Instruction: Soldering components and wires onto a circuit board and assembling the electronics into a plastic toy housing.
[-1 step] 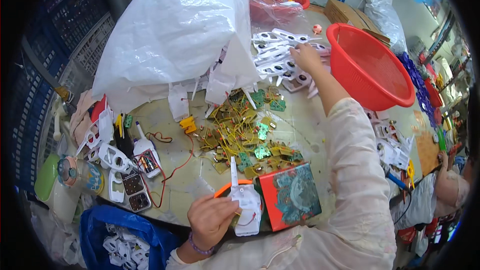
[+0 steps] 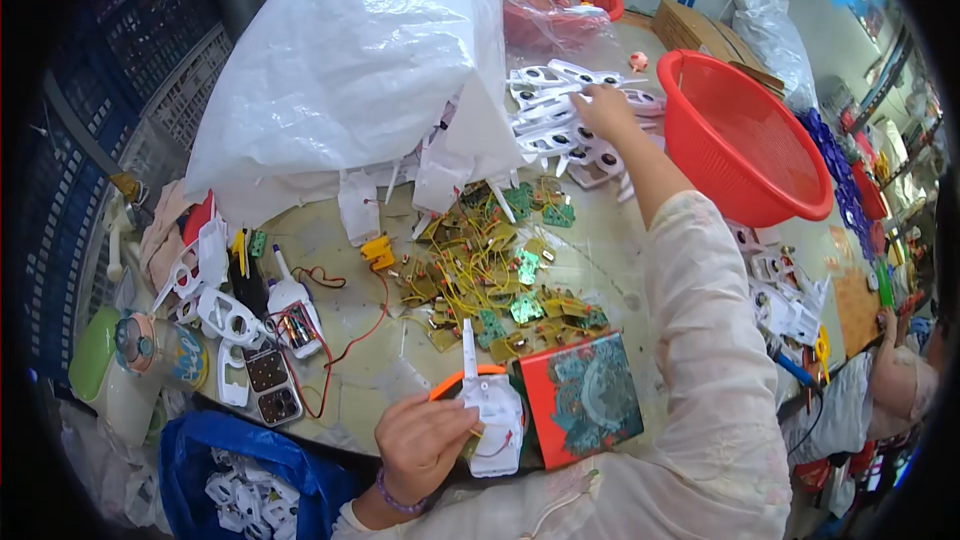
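My left hand point(image 2: 428, 438), a beaded bracelet on its wrist, is closed on the edge of a white plastic shell point(image 2: 496, 422) at the table's near edge. The shell has a long narrow prong pointing away from me and a thin red wire in it. An orange curved piece point(image 2: 450, 382) shows behind it. My right arm reaches far across to a heap of white plastic housings point(image 2: 548, 118) with dark round parts. There my right hand point(image 2: 606, 114) has its bent fingers together on one housing; the fingertips are partly hidden.
Circuit boards with yellow wires point(image 2: 470, 260) lie mid-table, beyond a red-edged box point(image 2: 582, 398). A white plastic sheet point(image 2: 340, 70) covers a mound at back left. A red basket point(image 2: 745, 140) stands right of the heap. A blue bag point(image 2: 255, 440) holds white parts. Another person's arm point(image 2: 895, 360) is at right.
My right hand has shifted slightly left over the heap of housings. The left hand keeps its hold on the white shell, and the whole view has moved a little.
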`<state>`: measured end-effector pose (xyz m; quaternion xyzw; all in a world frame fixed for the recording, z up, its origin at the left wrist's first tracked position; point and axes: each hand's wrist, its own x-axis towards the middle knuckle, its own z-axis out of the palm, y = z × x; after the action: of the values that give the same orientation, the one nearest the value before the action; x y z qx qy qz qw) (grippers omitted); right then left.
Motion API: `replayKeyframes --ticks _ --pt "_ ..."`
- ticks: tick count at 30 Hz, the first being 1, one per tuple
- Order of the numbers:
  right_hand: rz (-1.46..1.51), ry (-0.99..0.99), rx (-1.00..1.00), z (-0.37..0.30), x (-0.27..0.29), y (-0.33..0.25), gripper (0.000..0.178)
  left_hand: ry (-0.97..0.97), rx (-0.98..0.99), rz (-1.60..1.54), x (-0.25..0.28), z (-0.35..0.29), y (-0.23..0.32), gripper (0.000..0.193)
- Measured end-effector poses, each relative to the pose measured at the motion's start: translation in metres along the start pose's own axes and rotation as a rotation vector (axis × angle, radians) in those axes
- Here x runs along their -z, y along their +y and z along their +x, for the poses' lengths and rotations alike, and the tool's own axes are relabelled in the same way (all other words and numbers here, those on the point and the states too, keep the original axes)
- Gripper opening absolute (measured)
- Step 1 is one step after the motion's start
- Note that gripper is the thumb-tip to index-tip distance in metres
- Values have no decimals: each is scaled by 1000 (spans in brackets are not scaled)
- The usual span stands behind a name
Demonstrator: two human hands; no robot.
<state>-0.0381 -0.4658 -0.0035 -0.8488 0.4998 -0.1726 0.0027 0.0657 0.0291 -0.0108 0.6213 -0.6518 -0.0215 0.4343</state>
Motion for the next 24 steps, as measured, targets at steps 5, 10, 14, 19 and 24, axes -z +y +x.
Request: replayKeyframes --ticks 5,10,14,19,24 --pt "-207 -177 160 34 -21 -75 59 -51 12 -20 4 5 -1 20" --pt "-267 -425 39 44 -38 -97 57 -88 37 -46 4 7 0 19" --pt "-210 -768 130 54 -27 -58 81 -109 6 -79 7 7 -2 20" --pt "-209 -821 190 20 -7 -11 100 -99 -33 -75 7 6 -4 20" --pt "-281 -850 185 -42 6 -29 96 -79 -38 -98 6 3 -4 19"
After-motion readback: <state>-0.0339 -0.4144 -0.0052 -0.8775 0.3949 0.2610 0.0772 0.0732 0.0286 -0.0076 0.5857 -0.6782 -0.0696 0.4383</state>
